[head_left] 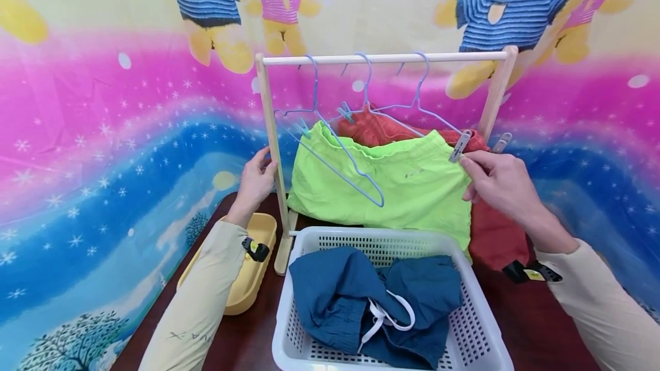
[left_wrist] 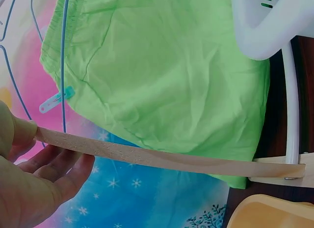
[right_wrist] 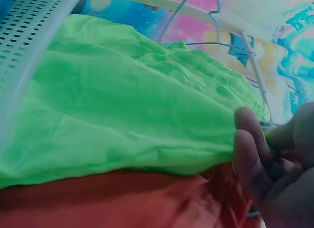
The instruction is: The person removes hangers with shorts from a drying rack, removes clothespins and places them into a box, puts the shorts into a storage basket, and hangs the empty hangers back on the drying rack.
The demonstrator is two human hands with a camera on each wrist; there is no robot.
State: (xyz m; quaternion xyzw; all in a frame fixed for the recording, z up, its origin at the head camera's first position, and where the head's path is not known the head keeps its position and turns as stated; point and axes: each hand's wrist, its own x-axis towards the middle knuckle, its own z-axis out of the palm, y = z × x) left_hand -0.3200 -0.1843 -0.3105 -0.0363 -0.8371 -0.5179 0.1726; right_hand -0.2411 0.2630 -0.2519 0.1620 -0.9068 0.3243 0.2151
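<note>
Bright green shorts (head_left: pixel 381 182) hang on a blue wire hanger, held by a teal clothespin (left_wrist: pixel 56 99) on the left and a grey clothespin (head_left: pixel 460 146) on the right. My right hand (head_left: pixel 497 182) pinches the edge of the shorts just below the grey clothespin; in the right wrist view, fingers (right_wrist: pixel 248 144) lie against the green cloth. My left hand (head_left: pixel 256 179) grips the left wooden post (head_left: pixel 273 130) of the rack, thumb and fingers on either side of it. Red clothing (head_left: pixel 497 233) hangs behind the green shorts, partly hidden by them.
A bare blue hanger (head_left: pixel 356 168) dangles in front of the shorts from the rack's rail (head_left: pixel 381 59). Below stands a white perforated basket (head_left: pixel 482 302) holding navy shorts (head_left: pixel 335 291) with a white drawstring. A yellow tray (head_left: pixel 242 296) sits left, partly under my left sleeve.
</note>
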